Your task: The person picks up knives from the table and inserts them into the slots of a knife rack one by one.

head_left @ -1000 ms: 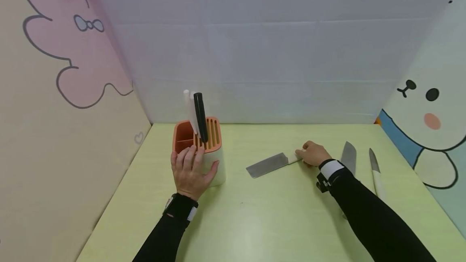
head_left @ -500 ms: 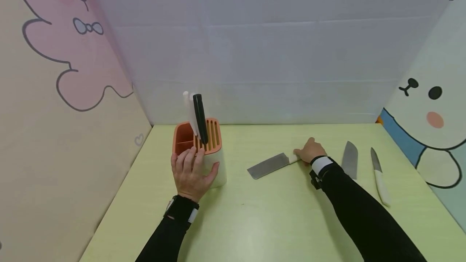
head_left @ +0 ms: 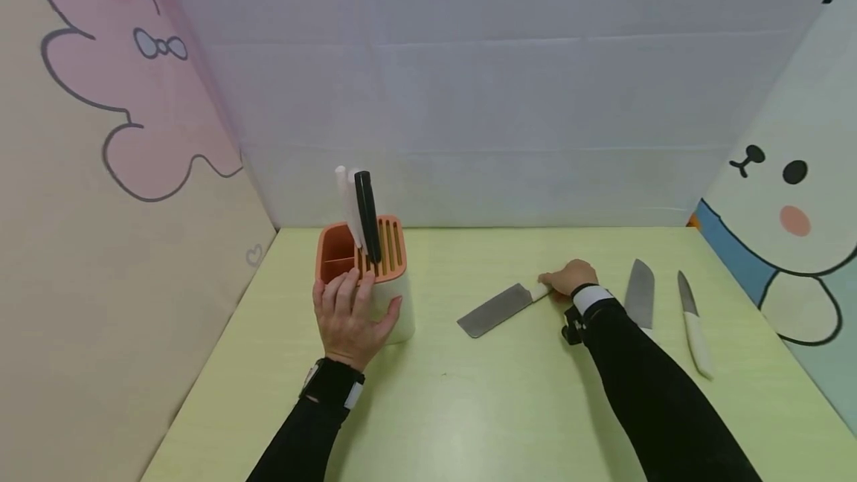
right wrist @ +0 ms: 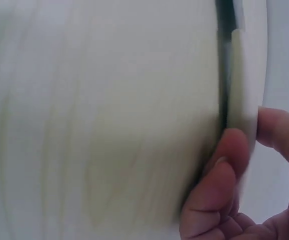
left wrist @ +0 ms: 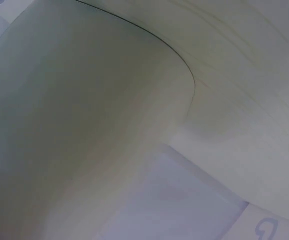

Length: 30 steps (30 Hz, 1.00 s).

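Observation:
In the head view my left hand (head_left: 351,320) rests against the front of a white knife block (head_left: 395,315) with an orange slotted top, fingers extended up to its rim and thumb out to the right. A black-handled knife (head_left: 367,214) and white handles (head_left: 351,207) stand upright in the block. To the right, my right hand (head_left: 569,278) pinches the white handle of a cleaver (head_left: 497,309) whose grey blade points left over the table. The right wrist view shows thumb and fingers on the cleaver's handle (right wrist: 241,85). Only pale surfaces show in the left wrist view, without the hand.
Right of my right forearm lie another broad-bladed knife (head_left: 640,294), its handle partly hidden by the sleeve, and a narrow knife (head_left: 695,333) with a white handle. The pale yellow table (head_left: 442,407) meets a white back wall (head_left: 495,188).
My right hand has shifted slightly left along the cleaver's handle, and the cleaver has turned a little, its blade end nearer me. My left hand stays at the knife block.

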### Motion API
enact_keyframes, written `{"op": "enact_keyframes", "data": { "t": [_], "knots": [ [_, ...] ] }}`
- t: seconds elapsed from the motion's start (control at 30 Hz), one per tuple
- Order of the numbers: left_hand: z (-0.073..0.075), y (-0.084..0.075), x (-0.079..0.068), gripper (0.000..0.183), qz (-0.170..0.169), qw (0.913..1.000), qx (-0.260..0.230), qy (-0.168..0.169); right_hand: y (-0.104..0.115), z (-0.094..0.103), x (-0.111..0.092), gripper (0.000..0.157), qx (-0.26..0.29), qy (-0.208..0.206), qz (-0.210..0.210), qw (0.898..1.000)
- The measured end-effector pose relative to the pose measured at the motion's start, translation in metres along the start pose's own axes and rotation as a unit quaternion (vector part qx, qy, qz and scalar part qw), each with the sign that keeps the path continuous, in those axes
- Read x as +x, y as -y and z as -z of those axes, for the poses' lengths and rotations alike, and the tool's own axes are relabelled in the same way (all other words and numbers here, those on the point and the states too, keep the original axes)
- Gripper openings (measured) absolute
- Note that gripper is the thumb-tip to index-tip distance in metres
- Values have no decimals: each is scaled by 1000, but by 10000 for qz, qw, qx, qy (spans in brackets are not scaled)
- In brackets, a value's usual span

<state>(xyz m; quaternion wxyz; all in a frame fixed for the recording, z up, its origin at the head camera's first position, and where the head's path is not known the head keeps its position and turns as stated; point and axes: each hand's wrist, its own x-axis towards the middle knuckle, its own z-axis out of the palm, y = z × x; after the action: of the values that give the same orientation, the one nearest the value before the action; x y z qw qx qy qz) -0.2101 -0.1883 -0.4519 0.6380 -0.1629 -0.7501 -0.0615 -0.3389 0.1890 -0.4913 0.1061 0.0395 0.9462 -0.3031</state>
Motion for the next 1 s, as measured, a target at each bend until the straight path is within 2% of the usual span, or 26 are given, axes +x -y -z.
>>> {"op": "enact_keyframes", "data": {
  "t": [0.1, 0.2, 0.37, 0.47, 0.6, 0.67, 0.93, 1.0],
  "knots": [
    [1, -1, 0, 51, -4, 10000, -27, 21, -4, 1, -1, 41, 207, 69, -116, 9997],
    [2, -1, 1, 52, -4, 10000, -20, 65, -6, 4, -3, 37, 729, 205, -232, 9969],
    [4, -1, 2, 52, 24, 9998, -2, 174, -7, 8, -8, 34, 1855, 464, -502, 9803],
    [5, -1, 2, 52, 13, 9997, 1, 259, -8, 9, -12, 38, 2619, 690, -669, 9603],
    [6, -2, 1, 52, 0, 9994, 20, 331, -10, 11, -17, 51, 3680, 949, -990, 9197],
    [7, -2, 2, 53, 13, 9993, 31, 367, -11, 12, -20, 54, 4034, 956, -1079, 9036],
    [10, -2, 5, 54, 6, 9991, 75, 410, -9, 19, -38, 48, 4803, 1211, -895, 8641],
    [11, -3, 5, 54, 14, 9991, 64, 425, -8, 20, -45, 48, 5060, 1317, -799, 8487]
  ]
}}
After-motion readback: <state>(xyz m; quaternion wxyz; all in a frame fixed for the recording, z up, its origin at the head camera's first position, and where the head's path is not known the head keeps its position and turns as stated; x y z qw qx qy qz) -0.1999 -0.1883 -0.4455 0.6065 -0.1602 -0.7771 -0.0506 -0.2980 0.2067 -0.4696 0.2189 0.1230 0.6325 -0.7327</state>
